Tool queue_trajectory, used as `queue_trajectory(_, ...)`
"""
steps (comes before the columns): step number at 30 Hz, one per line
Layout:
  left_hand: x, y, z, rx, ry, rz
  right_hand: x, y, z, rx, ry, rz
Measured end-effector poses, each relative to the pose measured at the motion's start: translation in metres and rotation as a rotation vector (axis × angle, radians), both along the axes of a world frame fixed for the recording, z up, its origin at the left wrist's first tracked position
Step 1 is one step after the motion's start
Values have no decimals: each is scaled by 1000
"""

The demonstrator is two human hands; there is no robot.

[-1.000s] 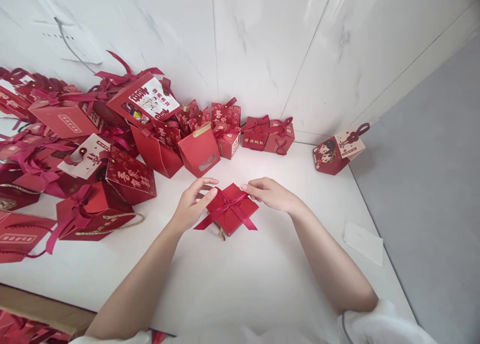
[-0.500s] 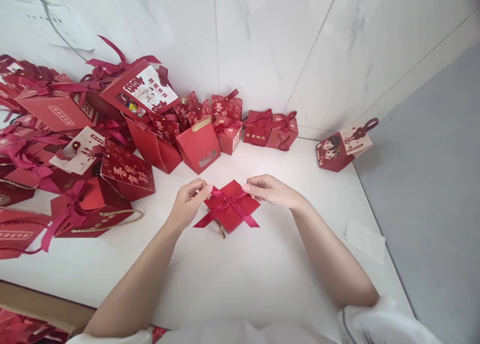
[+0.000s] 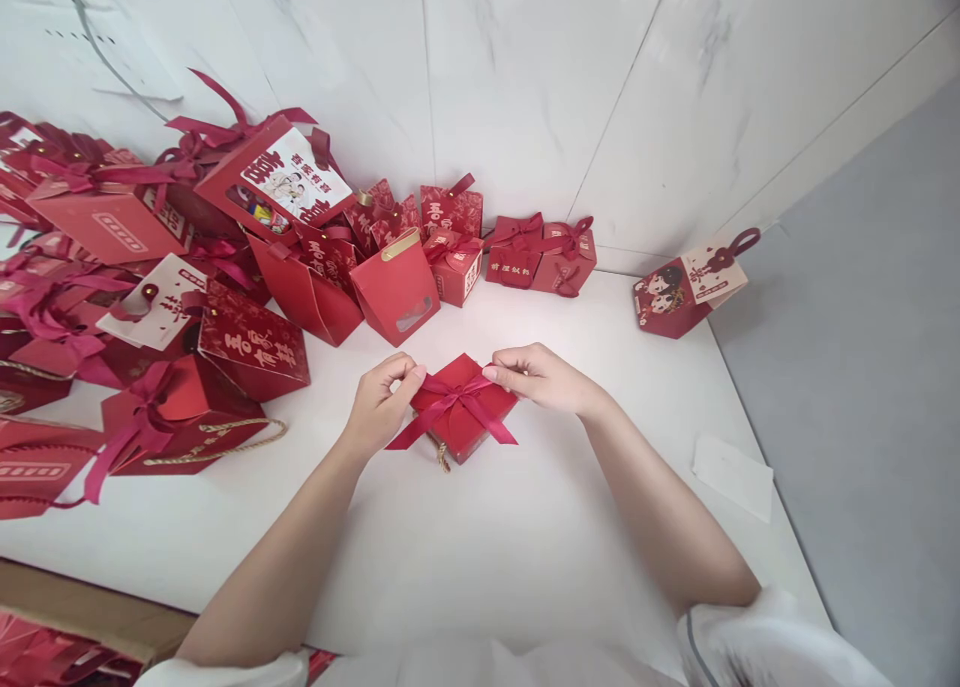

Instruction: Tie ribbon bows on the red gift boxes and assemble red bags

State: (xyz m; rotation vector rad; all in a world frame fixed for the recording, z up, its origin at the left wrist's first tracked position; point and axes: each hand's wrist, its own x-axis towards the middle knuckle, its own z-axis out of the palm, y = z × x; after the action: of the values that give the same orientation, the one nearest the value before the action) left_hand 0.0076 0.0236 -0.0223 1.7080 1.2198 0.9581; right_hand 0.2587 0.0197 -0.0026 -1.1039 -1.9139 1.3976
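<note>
A small red box (image 3: 463,433) stands on the white table, one corner toward me. Across its top lies a dark pink ribbon (image 3: 459,395) tied in a bow, with two tails hanging toward me. My left hand (image 3: 386,397) pinches the bow's left loop between thumb and fingers. On the other side, my right hand (image 3: 534,375) pinches the right loop the same way. A short gold cord (image 3: 442,456) hangs at the box's lower left side.
Many red gift boxes with ribbons (image 3: 180,407) are piled on the left. Two ribboned boxes (image 3: 541,257) stand by the wall. A patterned box (image 3: 679,292) stands at the right, and a white card (image 3: 733,475) lies near the table's right edge.
The view has shifted slightly. The box and bow appear a little higher, and both hands still pinch the loops.
</note>
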Motion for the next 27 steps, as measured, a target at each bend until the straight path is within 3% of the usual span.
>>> queue_trajectory(6,4,-3,3,159,71,130,-5,-4,3,131,-49,-82)
queue_trajectory(14,3,-4,2,173,151,237,-9,-2,-3,119,-119,-101)
queue_trajectory(19,9,-11,6,30,-70,220,-11,-4,-4,144,-117,-72)
queue_trajectory(24,17,-20,7,-99,39,237,-11,-4,-3,157,-105,-16)
queue_trajectory(27,17,-19,5,-234,-28,182,-12,-4,-3,160,-82,-43)
